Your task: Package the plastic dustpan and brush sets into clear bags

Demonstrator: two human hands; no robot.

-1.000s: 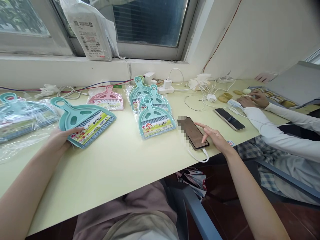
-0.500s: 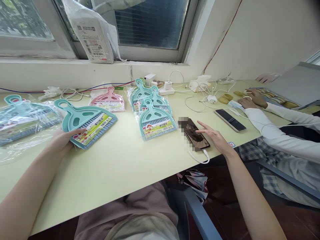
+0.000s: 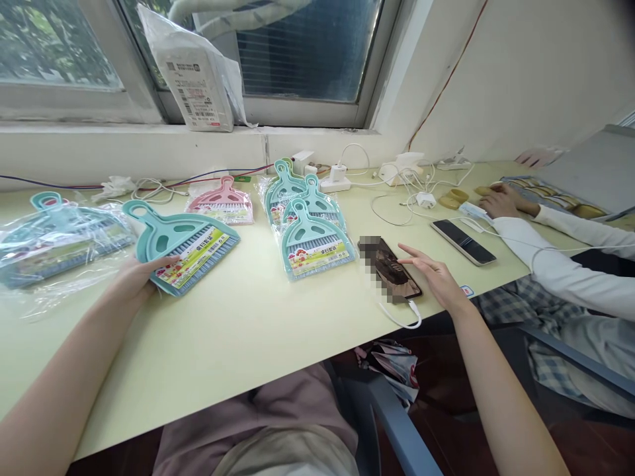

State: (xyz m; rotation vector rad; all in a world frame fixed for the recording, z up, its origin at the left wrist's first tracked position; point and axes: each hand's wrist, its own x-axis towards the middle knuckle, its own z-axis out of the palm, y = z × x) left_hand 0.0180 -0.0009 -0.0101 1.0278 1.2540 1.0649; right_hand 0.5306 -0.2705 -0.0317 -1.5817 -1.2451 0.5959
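My left hand (image 3: 143, 277) is closed on the lower left edge of a teal dustpan and brush set (image 3: 169, 228), its thumb over the printed label. Beneath my right hand (image 3: 434, 274) lies a phone (image 3: 394, 271) with its screen lit and a white charging cable plugged in. The fingers of that hand are stretched out over the phone's right side; whether they touch the glass I cannot tell. Several wrapped teal dustpan sets (image 3: 317, 244) overlap in the middle. A pink set (image 3: 225, 198) lies behind, and wrapped teal sets (image 3: 64, 235) lie at the left.
Chargers and white cables (image 3: 419, 192) spread along the wall. A second phone (image 3: 464, 241) lies to the right, near a co-worker's hands (image 3: 501, 201). A wrapped package (image 3: 201, 92) stands on the windowsill. The table edge (image 3: 258, 377) runs before my lap.
The whole view has shifted slightly right and down. My right-hand fingers have come a little closer together above the phone. My left hand keeps hold of the dustpan set.
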